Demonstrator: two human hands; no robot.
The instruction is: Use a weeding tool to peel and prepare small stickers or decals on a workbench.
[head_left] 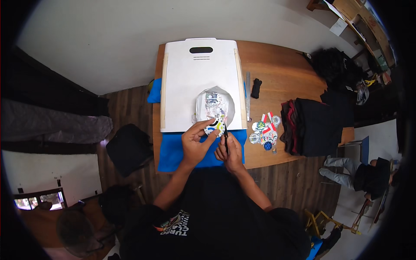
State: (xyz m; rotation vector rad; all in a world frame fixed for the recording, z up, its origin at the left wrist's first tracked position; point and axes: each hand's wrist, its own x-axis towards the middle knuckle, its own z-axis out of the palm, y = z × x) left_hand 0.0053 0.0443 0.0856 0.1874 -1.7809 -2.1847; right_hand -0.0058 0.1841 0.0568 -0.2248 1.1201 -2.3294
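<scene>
My left hand (pixel 196 142) pinches a round, colourful patterned sticker (pixel 213 126) over the front edge of a white board (pixel 182 86). Close on its right, my right hand (pixel 232 154) is closed around dark scissors (pixel 226 139), which point away from me at the sticker's right edge. How far the blades are apart is too small to tell. Just beyond both hands, a white open container (pixel 231 106) rests on the board, with printed scraps (pixel 213 99) inside. To the right, several cut-out stickers (pixel 266 131), some round, lie in a loose pile.
Under the board are blue cloth (pixel 173 151) and a wooden table (pixel 277 65). A metal ruler (pixel 248 95) and a small black bundle (pixel 256 88) lie right of the board. Folded dark garments (pixel 318 128) are stacked farther right. Another person (pixel 368 177) is at the far right.
</scene>
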